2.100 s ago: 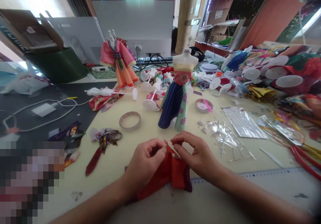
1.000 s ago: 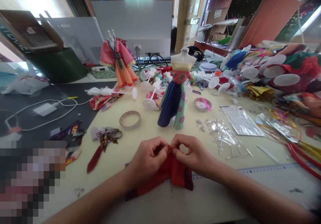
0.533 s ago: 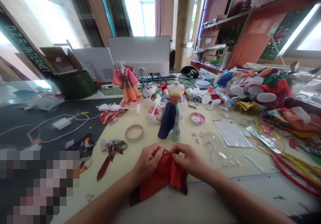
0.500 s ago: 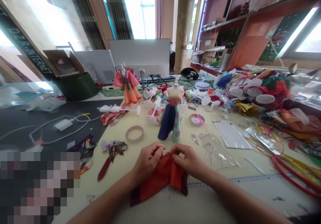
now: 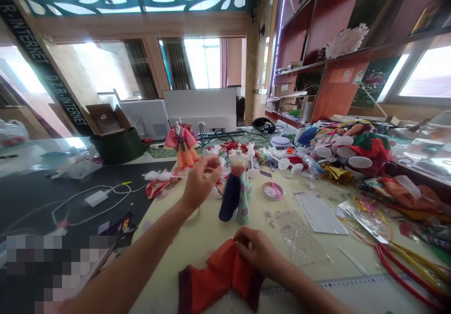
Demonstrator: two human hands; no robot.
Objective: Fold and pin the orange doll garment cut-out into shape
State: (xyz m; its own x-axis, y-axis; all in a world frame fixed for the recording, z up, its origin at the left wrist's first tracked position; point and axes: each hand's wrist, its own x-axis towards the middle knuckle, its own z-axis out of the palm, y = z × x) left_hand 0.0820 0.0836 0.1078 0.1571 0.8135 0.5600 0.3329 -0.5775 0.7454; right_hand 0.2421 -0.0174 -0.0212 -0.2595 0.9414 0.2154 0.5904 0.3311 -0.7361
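An orange-red cloth piece with dark maroon ends (image 5: pixel 211 281) lies near the front edge of the table, its top pinched by my right hand (image 5: pixel 259 253). My left hand (image 5: pixel 202 180) is raised over the table, just left of the small dress form (image 5: pixel 237 182) with a navy and green floral skirt. Its fingers are bent towards the thumb, near white doll parts behind; whether they touch or hold anything is too unclear to tell. Part of a tape roll (image 5: pixel 193 213) shows under my left forearm.
A doll form in a pink and orange dress (image 5: pixel 181 145) stands behind. To the right are a bead dish (image 5: pixel 272 190), bagged pins (image 5: pixel 298 234), a paper sheet (image 5: pixel 320 212), scissors (image 5: pixel 364 222) and piled fabrics (image 5: pixel 373 145). A ruler (image 5: pixel 352 281) lies along the front.
My left hand has let go of the orange-red cloth and moved forward, up beside the dress form. The cloth has spread lower under my right hand. The view has tilted up.
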